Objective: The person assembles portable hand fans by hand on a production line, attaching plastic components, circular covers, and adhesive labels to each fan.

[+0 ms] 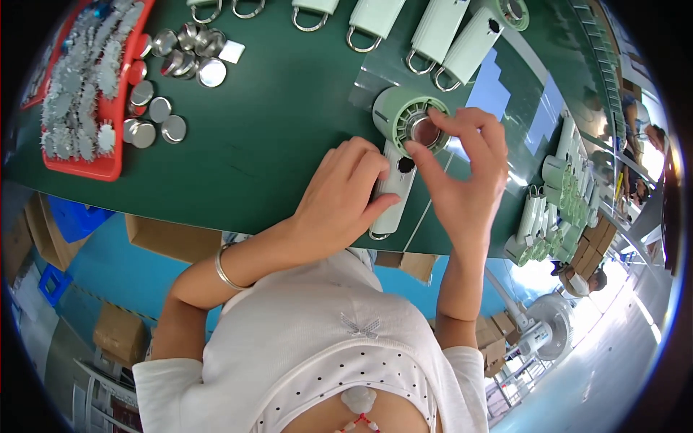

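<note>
A pale green handheld fan (390, 113) lies on the green table, its round slatted head away from me and its handle pointing toward me. My left hand (338, 193) grips the handle from the left, thumb along it and fingers bent over its upper part. Over the fan's head, my right hand (473, 169) has thumb and forefinger on opposite sides of a shiny round metal cap (425, 133) at the centre of the slats. Whether the cap sits fully in the head, I cannot tell.
Loose round metal caps (173, 128) lie at the left beside a red tray (108, 167) of small silvery parts. More pale green fans (442, 32) with metal loops line the far side. Several fan pieces (567, 191) are piled at the right edge. A clear sheet (372, 79) lies behind the fan.
</note>
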The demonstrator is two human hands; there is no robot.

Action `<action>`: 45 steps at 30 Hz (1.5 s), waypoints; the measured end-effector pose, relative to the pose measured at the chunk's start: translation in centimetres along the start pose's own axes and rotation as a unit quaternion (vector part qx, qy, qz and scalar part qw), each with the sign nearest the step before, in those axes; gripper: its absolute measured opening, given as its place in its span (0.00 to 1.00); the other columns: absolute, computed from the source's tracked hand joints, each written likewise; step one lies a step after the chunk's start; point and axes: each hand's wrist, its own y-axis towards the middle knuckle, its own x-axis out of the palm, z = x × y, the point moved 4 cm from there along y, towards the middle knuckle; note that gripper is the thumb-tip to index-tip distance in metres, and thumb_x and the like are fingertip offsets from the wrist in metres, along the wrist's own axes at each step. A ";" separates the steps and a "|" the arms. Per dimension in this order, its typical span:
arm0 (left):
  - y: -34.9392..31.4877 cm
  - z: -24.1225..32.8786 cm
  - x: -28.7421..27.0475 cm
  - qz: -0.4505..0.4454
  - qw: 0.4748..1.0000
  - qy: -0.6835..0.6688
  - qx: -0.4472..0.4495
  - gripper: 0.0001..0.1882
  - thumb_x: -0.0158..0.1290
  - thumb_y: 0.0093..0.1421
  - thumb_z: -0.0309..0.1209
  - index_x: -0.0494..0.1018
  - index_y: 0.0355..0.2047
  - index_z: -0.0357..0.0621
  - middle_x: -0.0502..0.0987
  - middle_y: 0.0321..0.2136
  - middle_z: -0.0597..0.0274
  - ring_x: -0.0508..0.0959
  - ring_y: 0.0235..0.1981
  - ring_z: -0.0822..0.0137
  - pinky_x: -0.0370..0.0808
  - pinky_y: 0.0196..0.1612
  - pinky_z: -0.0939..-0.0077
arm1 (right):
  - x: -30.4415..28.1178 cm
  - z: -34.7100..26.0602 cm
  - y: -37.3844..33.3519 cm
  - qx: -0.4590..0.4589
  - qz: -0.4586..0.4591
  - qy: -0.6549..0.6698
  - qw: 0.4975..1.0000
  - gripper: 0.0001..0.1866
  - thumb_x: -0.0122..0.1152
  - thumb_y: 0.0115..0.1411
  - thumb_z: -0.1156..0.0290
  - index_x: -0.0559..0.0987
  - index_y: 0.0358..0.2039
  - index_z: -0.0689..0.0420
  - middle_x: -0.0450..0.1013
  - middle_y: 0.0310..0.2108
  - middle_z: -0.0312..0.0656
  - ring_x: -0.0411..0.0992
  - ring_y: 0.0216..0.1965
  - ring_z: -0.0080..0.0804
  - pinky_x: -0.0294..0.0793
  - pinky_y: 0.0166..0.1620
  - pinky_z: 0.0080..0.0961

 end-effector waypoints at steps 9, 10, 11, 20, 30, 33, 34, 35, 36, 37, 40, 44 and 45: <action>-0.4 0.0 -0.1 0.023 0.999 0.012 0.031 0.23 0.64 0.53 0.25 0.63 0.43 0.39 0.68 0.45 0.50 0.72 0.43 0.51 0.71 0.45 0.62 | 2.2 1.0 -6.9 0.137 0.113 0.264 0.948 0.41 0.68 0.53 0.79 0.59 0.66 0.61 0.64 0.56 0.47 0.68 0.53 0.35 0.70 0.56 0.32; -0.7 0.0 -0.2 0.030 0.999 0.006 0.022 0.24 0.63 0.54 0.25 0.62 0.46 0.35 0.67 0.46 0.45 0.72 0.44 0.47 0.71 0.47 0.60 | 3.2 0.4 -8.0 0.197 0.109 0.329 0.917 0.39 0.64 0.56 0.81 0.59 0.66 0.61 0.63 0.58 0.49 0.67 0.55 0.35 0.69 0.57 0.31; -0.7 0.2 -0.4 0.036 0.999 0.000 0.020 0.25 0.61 0.55 0.25 0.62 0.49 0.31 0.67 0.47 0.41 0.71 0.45 0.44 0.71 0.49 0.58 | 3.9 -0.2 -8.9 0.209 0.108 0.381 0.894 0.37 0.61 0.58 0.82 0.58 0.66 0.62 0.63 0.59 0.49 0.67 0.56 0.35 0.69 0.57 0.30; -2.5 0.8 -1.8 0.021 0.986 0.152 -0.060 0.44 0.63 0.53 0.31 0.53 0.64 0.24 0.66 0.52 0.34 0.71 0.49 0.40 0.71 0.53 0.59 | 7.5 -2.6 -11.4 0.174 0.072 0.559 0.807 0.23 0.46 0.71 0.67 0.60 0.63 0.62 0.66 0.59 0.52 0.67 0.58 0.40 0.65 0.61 0.34; -3.1 1.8 -3.6 0.135 0.977 0.158 -0.043 0.36 0.67 0.47 0.30 0.66 0.55 0.30 0.73 0.44 0.44 0.76 0.45 0.48 0.74 0.48 0.62 | 7.5 -2.7 -11.7 0.170 -0.020 0.560 0.811 0.20 0.52 0.68 0.75 0.68 0.59 0.64 0.73 0.52 0.46 0.71 0.53 0.30 0.69 0.58 0.28; -1.6 2.3 -2.7 0.133 0.982 0.132 -0.011 0.35 0.67 0.47 0.27 0.66 0.55 0.30 0.73 0.43 0.49 0.76 0.43 0.56 0.74 0.46 0.67 | 7.6 -2.0 -11.4 0.182 -0.002 0.585 0.790 0.21 0.52 0.68 0.75 0.68 0.60 0.65 0.73 0.52 0.46 0.70 0.54 0.28 0.68 0.58 0.27; -1.2 2.4 -2.4 0.123 0.984 0.128 -0.015 0.34 0.66 0.48 0.26 0.66 0.55 0.30 0.72 0.43 0.51 0.76 0.43 0.60 0.74 0.46 0.69 | 7.2 -1.9 -11.2 0.169 0.001 0.595 0.786 0.22 0.52 0.68 0.75 0.66 0.61 0.64 0.73 0.52 0.46 0.70 0.54 0.28 0.68 0.58 0.27; -0.5 2.6 -2.1 0.104 0.988 0.115 -0.020 0.34 0.66 0.48 0.26 0.66 0.55 0.30 0.72 0.43 0.51 0.76 0.43 0.60 0.74 0.46 0.69 | 6.8 -1.7 -11.1 0.155 0.004 0.604 0.782 0.22 0.51 0.68 0.75 0.65 0.62 0.64 0.72 0.53 0.46 0.70 0.54 0.28 0.67 0.59 0.27; 0.3 2.9 -1.6 0.087 0.991 0.103 -0.026 0.33 0.65 0.48 0.25 0.66 0.55 0.31 0.73 0.43 0.51 0.76 0.43 0.60 0.74 0.46 0.69 | 6.5 -1.4 -11.1 0.162 0.015 0.601 0.782 0.22 0.51 0.68 0.75 0.65 0.62 0.64 0.72 0.53 0.46 0.70 0.54 0.28 0.67 0.59 0.27; 0.5 3.1 -1.3 0.082 0.991 0.102 -0.026 0.33 0.65 0.48 0.25 0.66 0.55 0.31 0.73 0.43 0.51 0.76 0.43 0.60 0.74 0.46 0.69 | 6.4 -1.3 -11.0 0.155 0.030 0.621 0.767 0.24 0.53 0.67 0.77 0.64 0.63 0.64 0.73 0.51 0.47 0.72 0.53 0.29 0.70 0.57 0.27; 0.9 3.7 -1.3 0.092 0.992 0.088 -0.022 0.35 0.66 0.50 0.30 0.66 0.56 0.32 0.73 0.44 0.48 0.76 0.43 0.52 0.74 0.46 0.63 | 6.1 -1.4 -11.0 0.142 0.034 0.625 0.767 0.28 0.54 0.65 0.80 0.62 0.65 0.64 0.74 0.49 0.48 0.73 0.51 0.31 0.72 0.55 0.28; 1.0 3.2 -1.0 0.104 0.989 0.108 0.011 0.32 0.66 0.49 0.32 0.69 0.53 0.35 0.73 0.45 0.47 0.76 0.45 0.52 0.73 0.50 0.64 | 6.1 -0.6 -11.7 0.141 0.043 0.498 0.854 0.29 0.59 0.60 0.80 0.66 0.62 0.65 0.76 0.47 0.48 0.76 0.48 0.32 0.73 0.54 0.29; 1.5 3.6 -0.5 0.107 0.989 0.098 0.037 0.32 0.66 0.49 0.33 0.69 0.54 0.35 0.73 0.47 0.46 0.76 0.48 0.50 0.73 0.51 0.63 | 6.6 0.8 -12.5 0.151 0.077 0.470 0.866 0.28 0.57 0.59 0.81 0.67 0.61 0.66 0.76 0.48 0.49 0.76 0.48 0.34 0.73 0.54 0.30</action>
